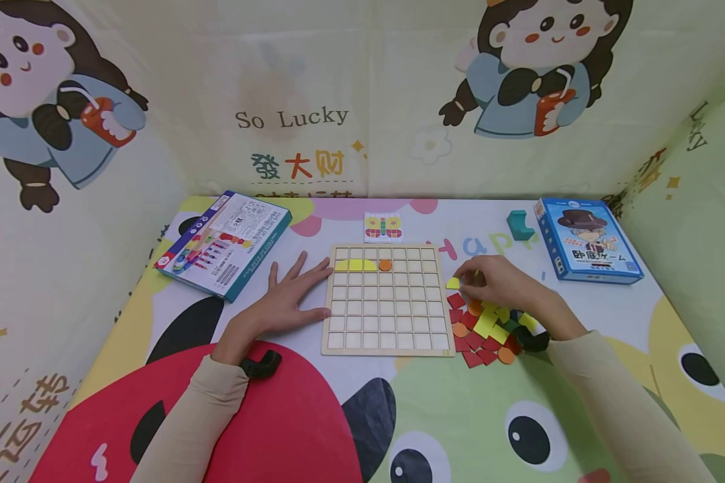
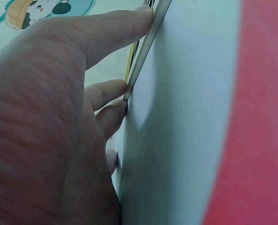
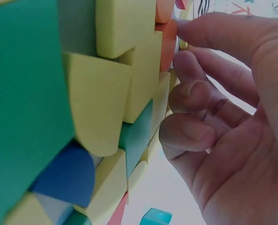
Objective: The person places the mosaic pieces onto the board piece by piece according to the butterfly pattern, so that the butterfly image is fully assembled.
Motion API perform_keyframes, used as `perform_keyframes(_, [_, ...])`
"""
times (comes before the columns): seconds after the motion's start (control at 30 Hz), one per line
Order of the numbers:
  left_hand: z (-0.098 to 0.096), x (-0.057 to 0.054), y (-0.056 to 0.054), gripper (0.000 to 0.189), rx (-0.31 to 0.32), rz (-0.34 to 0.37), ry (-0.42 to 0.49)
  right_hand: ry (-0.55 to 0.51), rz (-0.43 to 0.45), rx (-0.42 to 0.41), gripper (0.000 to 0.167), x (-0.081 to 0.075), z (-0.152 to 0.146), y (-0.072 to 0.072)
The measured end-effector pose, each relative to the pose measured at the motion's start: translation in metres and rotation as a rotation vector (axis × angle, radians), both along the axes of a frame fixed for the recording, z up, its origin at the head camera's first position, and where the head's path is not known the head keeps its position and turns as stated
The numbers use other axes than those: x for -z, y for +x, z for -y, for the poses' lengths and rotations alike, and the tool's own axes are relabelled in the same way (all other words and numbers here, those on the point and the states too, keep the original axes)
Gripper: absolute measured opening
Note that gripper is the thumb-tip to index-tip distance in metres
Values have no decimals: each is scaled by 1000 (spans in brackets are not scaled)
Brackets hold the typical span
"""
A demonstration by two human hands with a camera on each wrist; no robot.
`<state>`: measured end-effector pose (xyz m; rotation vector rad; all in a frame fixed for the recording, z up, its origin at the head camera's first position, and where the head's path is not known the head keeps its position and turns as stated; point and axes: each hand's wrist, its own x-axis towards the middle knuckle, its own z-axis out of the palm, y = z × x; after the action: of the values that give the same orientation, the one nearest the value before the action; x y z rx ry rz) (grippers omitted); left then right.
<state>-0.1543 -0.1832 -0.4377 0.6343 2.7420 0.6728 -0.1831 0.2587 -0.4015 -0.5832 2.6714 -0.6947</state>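
Right hand [image 1: 500, 280] pinching yellow piece [image 1: 452, 284], long axis sideways; left hand [image 1: 285, 302], fingers spread, touching grid board [image 1: 387, 321].

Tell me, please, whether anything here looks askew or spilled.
The loose coloured tiles lie jumbled beside the wooden grid board, probably a supply pile rather than a spill; the teal-sided box at left sits askew to the board.

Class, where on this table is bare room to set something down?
In front of the grid board, between the sleeves; also behind it, between the butterfly card and teal block. Crowded: the board's right side, with the loose pieces and right hand.
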Motion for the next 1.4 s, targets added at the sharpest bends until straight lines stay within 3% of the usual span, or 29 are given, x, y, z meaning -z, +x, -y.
perform_keyframes(0.8, [0,-1,0,92,-2,1,14,33,-77,41,31,6,1,1])
perform_keyframes(1.07, [-1,2,-2,93,5,-4,-3,38,-110,57,31,1,1,1])
perform_keyframes(1.4, [0,0,-3,93,5,7,-5,-45,-125,17,28,-7,50,-21])
